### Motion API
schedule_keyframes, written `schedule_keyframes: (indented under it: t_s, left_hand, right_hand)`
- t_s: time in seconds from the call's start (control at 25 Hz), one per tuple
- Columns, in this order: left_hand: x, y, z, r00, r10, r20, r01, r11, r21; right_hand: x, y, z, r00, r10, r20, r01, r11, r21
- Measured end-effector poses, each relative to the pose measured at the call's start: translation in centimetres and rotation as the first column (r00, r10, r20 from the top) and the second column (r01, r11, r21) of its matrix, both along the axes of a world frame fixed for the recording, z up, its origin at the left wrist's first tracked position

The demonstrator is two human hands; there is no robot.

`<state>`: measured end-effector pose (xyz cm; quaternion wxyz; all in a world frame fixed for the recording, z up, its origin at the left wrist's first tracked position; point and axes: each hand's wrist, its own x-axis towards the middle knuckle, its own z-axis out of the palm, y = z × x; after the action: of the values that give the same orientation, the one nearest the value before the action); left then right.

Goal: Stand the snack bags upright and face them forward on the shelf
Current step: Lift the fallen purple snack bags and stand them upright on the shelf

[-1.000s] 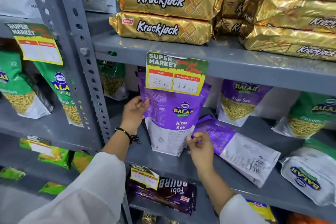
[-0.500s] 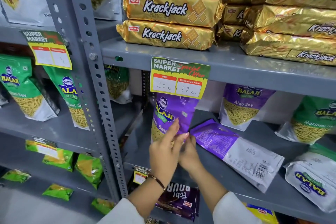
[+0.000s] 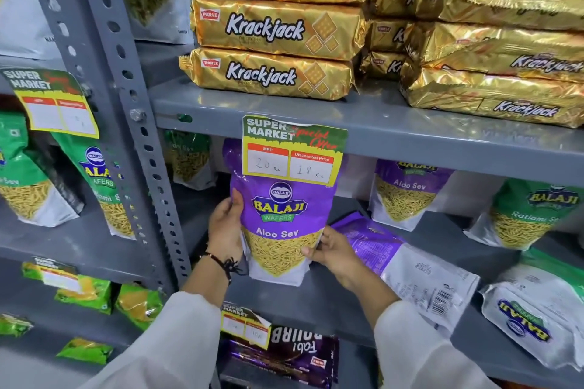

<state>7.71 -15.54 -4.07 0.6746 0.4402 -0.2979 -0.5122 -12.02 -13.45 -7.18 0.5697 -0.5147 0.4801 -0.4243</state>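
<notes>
A purple Aloo Sev bag (image 3: 281, 224) stands upright on the grey middle shelf (image 3: 316, 300), its front label facing me. My left hand (image 3: 225, 229) grips its left edge and my right hand (image 3: 331, 251) grips its lower right corner. The bag's top is hidden behind a price tag (image 3: 292, 148). Right of it a second purple bag (image 3: 407, 265) lies flat, back side up. Another purple Aloo Sev bag (image 3: 407, 193) stands upright further back. A green Ratlami Sev bag (image 3: 524, 215) stands at the far right, and a green-and-white bag (image 3: 537, 316) lies flat.
Gold Krackjack packs (image 3: 268, 25) are stacked on the shelf above. A perforated grey upright post (image 3: 126, 123) separates the left bay, where green Balaji bags (image 3: 101, 180) stand. A dark purple biscuit pack (image 3: 290, 354) sits on the shelf below.
The purple bag showed its back, was turned around between both hands, and now stands with its front facing me. The camera has moved closer.
</notes>
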Motion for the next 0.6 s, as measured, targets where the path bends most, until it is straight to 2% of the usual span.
schedule_keyframes:
  t_s: [0.08, 0.12, 0.2, 0.24, 0.28, 0.32, 0.36, 0.4, 0.44, 0.48, 0.52, 0.56, 0.6]
  left_hand:
    - [-0.2, 0.3, 0.4, 0.986, 0.159, 0.052, -0.159, 0.987, -0.006]
    - [-0.8, 1.1, 0.6, 0.952, 0.3, 0.057, -0.299, 0.954, -0.029]
    - [-3.6, 4.3, 1.2, 0.845, 0.525, 0.1, -0.52, 0.851, -0.075]
    - [-5.9, 6.2, 1.2, 0.833, 0.529, 0.161, -0.522, 0.849, -0.084]
    - [-8.4, 7.9, 0.7, 0.876, 0.43, 0.217, -0.427, 0.902, -0.064]
    - [-11.3, 9.0, 0.0, 0.937, 0.253, 0.239, -0.261, 0.965, 0.0]
    - [-14.1, 9.4, -0.9, 0.972, 0.053, 0.231, -0.082, 0.989, 0.12]
    - [-16.7, 9.3, -1.8, 0.982, -0.099, 0.161, 0.05, 0.957, 0.287]
    - [-18.5, 8.8, -2.8, 0.98, -0.189, 0.056, 0.145, 0.884, 0.446]
    - [-19.9, 8.1, -3.6, 0.974, -0.217, -0.061, 0.214, 0.808, 0.55]
    - [-20.9, 7.4, -4.5, 0.967, -0.213, -0.139, 0.254, 0.766, 0.59]
    - [-21.7, 6.7, -5.3, 0.964, -0.212, -0.163, 0.267, 0.758, 0.595]
    - [-22.2, 6.0, -5.9, 0.968, -0.204, -0.144, 0.249, 0.763, 0.596]
  right_hand:
    - [-0.7, 0.2, 0.9, 0.999, 0.045, -0.029, -0.045, 0.999, -0.027]
    - [-1.8, 0.2, 1.6, 0.998, 0.032, -0.052, -0.034, 0.998, -0.048]
    - [-5.7, -0.2, 3.3, 0.99, -0.073, -0.121, 0.059, 0.992, -0.113]
    - [-8.4, -0.5, 3.9, 0.976, -0.135, -0.171, 0.109, 0.982, -0.154]
    - [-11.3, -0.9, 4.0, 0.942, -0.217, -0.256, 0.171, 0.967, -0.19]
    - [-14.4, -1.3, 3.8, 0.888, -0.292, -0.356, 0.231, 0.951, -0.204]
    - [-17.4, -1.6, 3.6, 0.805, -0.327, -0.496, 0.278, 0.945, -0.172]
    - [-20.2, -1.8, 3.1, 0.706, -0.305, -0.639, 0.306, 0.945, -0.114]
    - [-22.4, -1.9, 2.4, 0.617, -0.23, -0.753, 0.331, 0.944, -0.018]
    - [-24.3, -2.3, 1.1, 0.54, -0.116, -0.834, 0.305, 0.95, 0.065]
    - [-25.4, -2.2, 0.3, 0.516, 0.007, -0.856, 0.243, 0.958, 0.154]
    - [-26.1, -2.3, -0.3, 0.485, 0.087, -0.87, 0.179, 0.964, 0.197]
    - [-26.1, -2.3, -0.8, 0.493, 0.121, -0.862, 0.166, 0.959, 0.23]
